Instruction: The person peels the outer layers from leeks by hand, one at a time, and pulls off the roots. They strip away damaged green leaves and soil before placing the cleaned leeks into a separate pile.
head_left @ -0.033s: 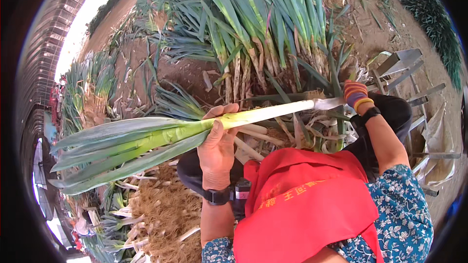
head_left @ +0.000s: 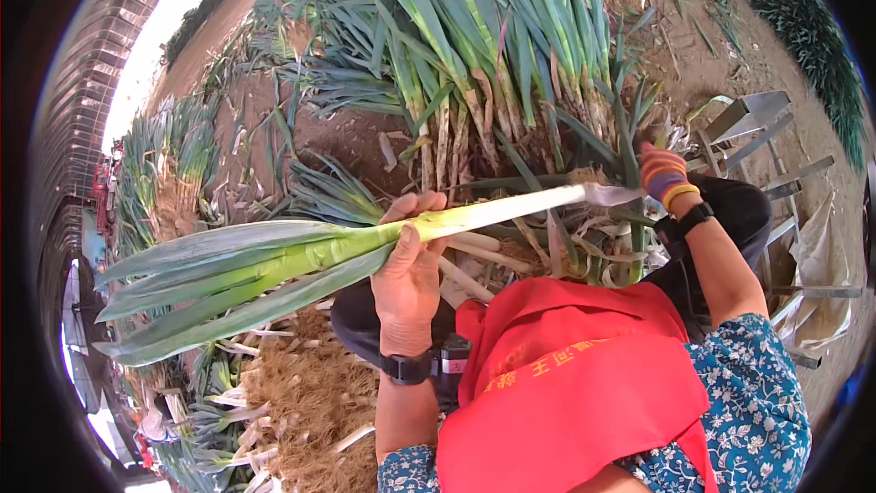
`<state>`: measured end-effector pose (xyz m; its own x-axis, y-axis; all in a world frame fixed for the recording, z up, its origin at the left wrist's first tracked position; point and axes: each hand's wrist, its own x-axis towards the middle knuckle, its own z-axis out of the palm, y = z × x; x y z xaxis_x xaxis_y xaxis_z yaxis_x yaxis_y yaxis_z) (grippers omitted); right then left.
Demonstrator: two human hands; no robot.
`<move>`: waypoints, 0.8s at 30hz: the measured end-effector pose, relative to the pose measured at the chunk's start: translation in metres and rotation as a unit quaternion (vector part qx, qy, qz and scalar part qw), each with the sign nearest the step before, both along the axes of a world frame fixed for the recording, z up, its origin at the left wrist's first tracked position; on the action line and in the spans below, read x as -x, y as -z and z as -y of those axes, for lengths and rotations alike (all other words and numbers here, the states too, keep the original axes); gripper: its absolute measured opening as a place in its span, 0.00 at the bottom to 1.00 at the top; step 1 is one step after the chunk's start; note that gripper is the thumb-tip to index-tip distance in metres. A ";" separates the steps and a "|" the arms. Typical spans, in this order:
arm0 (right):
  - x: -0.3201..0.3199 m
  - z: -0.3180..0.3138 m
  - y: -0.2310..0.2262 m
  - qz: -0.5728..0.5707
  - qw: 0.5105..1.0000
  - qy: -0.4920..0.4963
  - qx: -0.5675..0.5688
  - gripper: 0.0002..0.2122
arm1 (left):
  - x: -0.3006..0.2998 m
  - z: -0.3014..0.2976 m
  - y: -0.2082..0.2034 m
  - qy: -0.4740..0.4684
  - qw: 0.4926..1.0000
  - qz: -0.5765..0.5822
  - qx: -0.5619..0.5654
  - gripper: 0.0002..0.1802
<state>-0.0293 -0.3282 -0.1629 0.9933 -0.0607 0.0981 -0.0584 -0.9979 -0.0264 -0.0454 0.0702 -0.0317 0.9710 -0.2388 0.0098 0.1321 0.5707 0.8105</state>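
My bare left hand has its fingers closed around the stem of a long, white-shanked leek with flat blue-green leaves, held crosswise beyond my red cloth apron. My right hand, in an orange-and-purple striped knit glove, is at the papery whitish skin by its white end; whether those fingers pinch it, I cannot tell. Farther out, dense green leeks stand.

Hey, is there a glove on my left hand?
No, the left hand is bare where it grips the leek; the striped glove is on the right hand.
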 end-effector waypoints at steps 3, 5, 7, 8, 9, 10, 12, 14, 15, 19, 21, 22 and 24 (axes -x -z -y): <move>-0.005 -0.080 -0.062 0.164 0.943 -0.260 -0.125 0.10 | 0.005 0.014 0.001 -0.038 0.999 -0.019 -0.010 0.28; 0.007 -0.153 -0.109 0.228 0.886 -0.326 -0.237 0.17 | 0.006 0.025 0.001 -0.036 0.999 -0.024 -0.009 0.28; 0.015 -0.193 -0.148 0.187 0.875 -0.348 -0.280 0.17 | 0.004 0.032 0.005 -0.020 1.000 -0.010 -0.014 0.30; 0.013 -0.194 -0.147 0.188 0.877 -0.343 -0.278 0.17 | 0.004 0.036 0.003 -0.014 1.000 -0.011 -0.013 0.30; 0.008 -0.197 -0.139 0.171 0.878 -0.342 -0.287 0.18 | 0.005 0.036 0.001 -0.009 1.000 -0.023 -0.014 0.31; 0.006 -0.199 -0.133 0.153 0.879 -0.341 -0.295 0.18 | 0.007 0.035 -0.001 -0.004 0.999 -0.037 -0.015 0.32; 0.008 -0.203 -0.129 0.169 0.876 -0.351 -0.284 0.14 | 0.009 0.032 0.003 -0.009 0.999 -0.042 -0.033 0.34; 0.012 -0.208 -0.129 0.166 0.886 -0.336 -0.274 0.09 | 0.013 0.024 0.012 0.023 0.998 -0.056 -0.021 0.38; 0.010 -0.207 -0.127 0.164 0.887 -0.334 -0.272 0.09 | 0.014 0.026 0.012 0.025 0.998 -0.058 -0.019 0.38; -0.017 -0.184 -0.098 0.137 0.949 -0.238 -0.154 0.07 | 0.014 0.026 0.011 0.008 0.999 -0.049 -0.012 0.25; -0.032 -0.149 -0.059 0.126 0.959 -0.189 -0.167 0.07 | 0.011 0.021 0.012 -0.006 0.999 -0.024 -0.022 0.16; -0.037 -0.127 -0.034 0.118 0.957 -0.154 -0.217 0.07 | 0.010 0.016 0.009 -0.007 0.999 -0.023 -0.023 0.16; -0.038 -0.100 -0.028 0.042 0.996 -0.033 -0.077 0.07 | 0.015 -0.001 0.004 -0.018 1.000 0.008 -0.004 0.17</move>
<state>0.0083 -0.2285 -0.1352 0.9843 -0.0155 0.1757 0.0168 -0.9834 -0.1806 -0.0602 0.0710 -0.0355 0.9787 -0.2039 0.0229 0.0994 0.5686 0.8166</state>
